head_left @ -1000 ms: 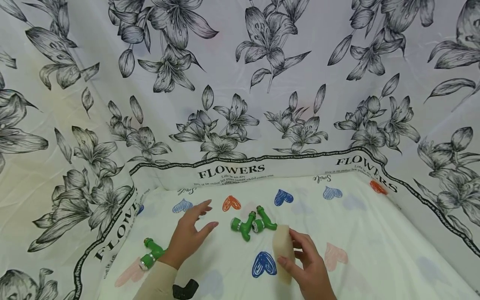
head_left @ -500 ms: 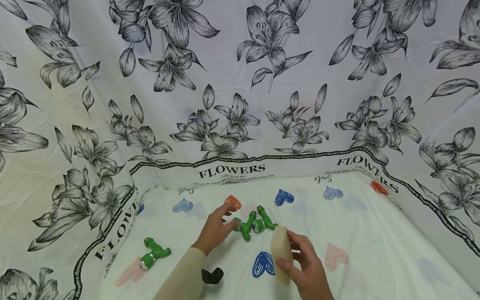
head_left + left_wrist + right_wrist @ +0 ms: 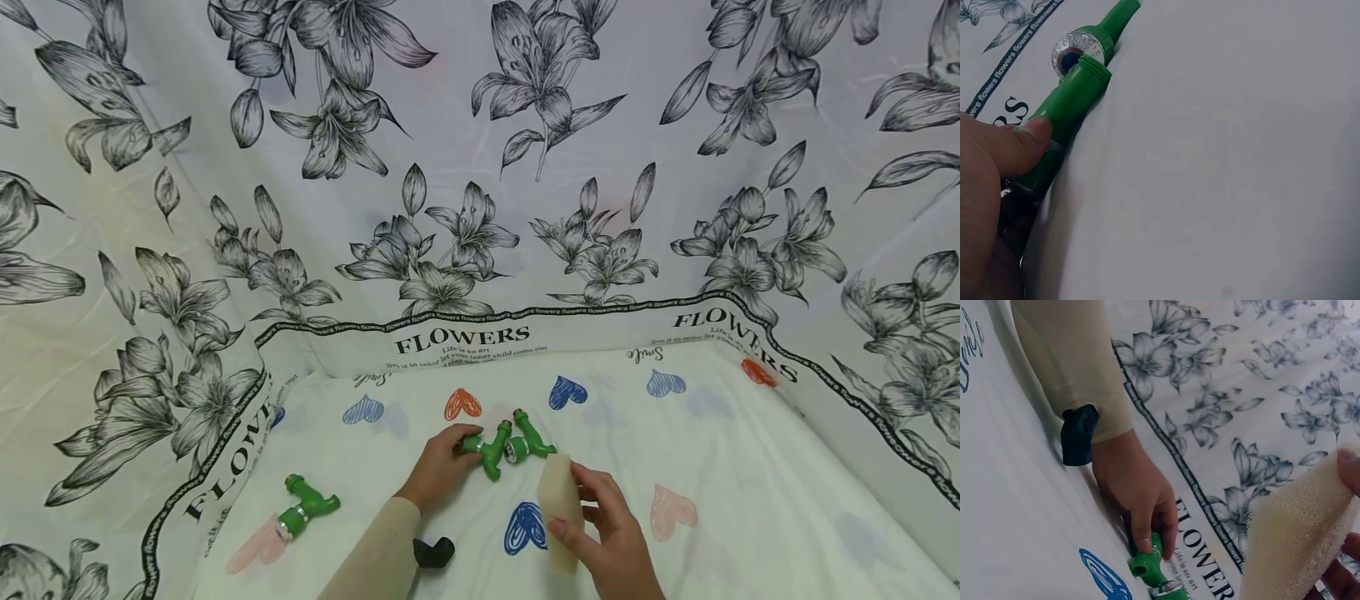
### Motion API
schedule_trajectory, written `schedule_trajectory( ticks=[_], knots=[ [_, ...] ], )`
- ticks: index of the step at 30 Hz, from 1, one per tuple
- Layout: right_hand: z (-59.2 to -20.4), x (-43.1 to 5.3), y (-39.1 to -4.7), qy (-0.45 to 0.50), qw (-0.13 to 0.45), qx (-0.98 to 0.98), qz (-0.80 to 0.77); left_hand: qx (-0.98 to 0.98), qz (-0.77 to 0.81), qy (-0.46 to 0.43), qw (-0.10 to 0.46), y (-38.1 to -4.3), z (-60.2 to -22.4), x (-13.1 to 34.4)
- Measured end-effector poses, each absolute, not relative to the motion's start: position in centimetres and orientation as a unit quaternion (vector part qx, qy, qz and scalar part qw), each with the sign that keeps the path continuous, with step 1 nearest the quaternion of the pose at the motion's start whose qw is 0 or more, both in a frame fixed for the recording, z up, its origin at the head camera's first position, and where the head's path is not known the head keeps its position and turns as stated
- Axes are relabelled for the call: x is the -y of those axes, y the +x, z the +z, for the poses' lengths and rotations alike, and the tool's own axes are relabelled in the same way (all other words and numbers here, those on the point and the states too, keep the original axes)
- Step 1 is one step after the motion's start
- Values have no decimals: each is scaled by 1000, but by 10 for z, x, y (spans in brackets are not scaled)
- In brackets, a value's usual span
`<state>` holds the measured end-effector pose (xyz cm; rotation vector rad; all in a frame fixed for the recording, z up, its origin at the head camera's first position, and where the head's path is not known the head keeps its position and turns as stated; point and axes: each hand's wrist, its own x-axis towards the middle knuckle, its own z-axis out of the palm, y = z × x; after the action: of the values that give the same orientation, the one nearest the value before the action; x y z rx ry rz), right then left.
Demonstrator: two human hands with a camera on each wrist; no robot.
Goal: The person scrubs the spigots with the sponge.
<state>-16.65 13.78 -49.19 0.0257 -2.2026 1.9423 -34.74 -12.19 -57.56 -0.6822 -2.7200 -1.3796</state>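
In the head view my left hand (image 3: pixel 437 468) pinches the knob end of a green plastic tap (image 3: pixel 492 457), which lies on the white cloth. The left wrist view shows the thumb pressed along the tap's green body (image 3: pixel 1079 94). Right beside it lies a second green tap (image 3: pixel 534 440), its silver-ringed end facing the first. My right hand (image 3: pixel 611 529) grips a pale cream sponge (image 3: pixel 557 500) upright between thumb and fingers, close to the second tap's spout. The sponge's porous surface (image 3: pixel 1297 531) fills the lower right of the right wrist view.
A third green tap (image 3: pixel 306 507) lies off to the left on the cloth (image 3: pixel 750 483), which is printed with hearts. A flower-printed curtain (image 3: pixel 450 125) rises behind and at both sides. A small black piece (image 3: pixel 434 552) sits at the left sleeve.
My left hand has moved right, from above the cloth to the nearer tap, and has taken hold of its end. The right hand keeps the sponge, shifted slightly left.
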Motion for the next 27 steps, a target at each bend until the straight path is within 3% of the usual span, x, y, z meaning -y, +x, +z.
schedule_trajectory(
  ticks=[16, 27],
  knots=[
    [-496, -133, -171, 3, 105, 756, 646, 863, -459, -203, 59, -334, -537, 121],
    [-486, -126, -175, 9, 107, 772, 626, 805, -575, -148, 6, -301, -492, 130]
  ],
)
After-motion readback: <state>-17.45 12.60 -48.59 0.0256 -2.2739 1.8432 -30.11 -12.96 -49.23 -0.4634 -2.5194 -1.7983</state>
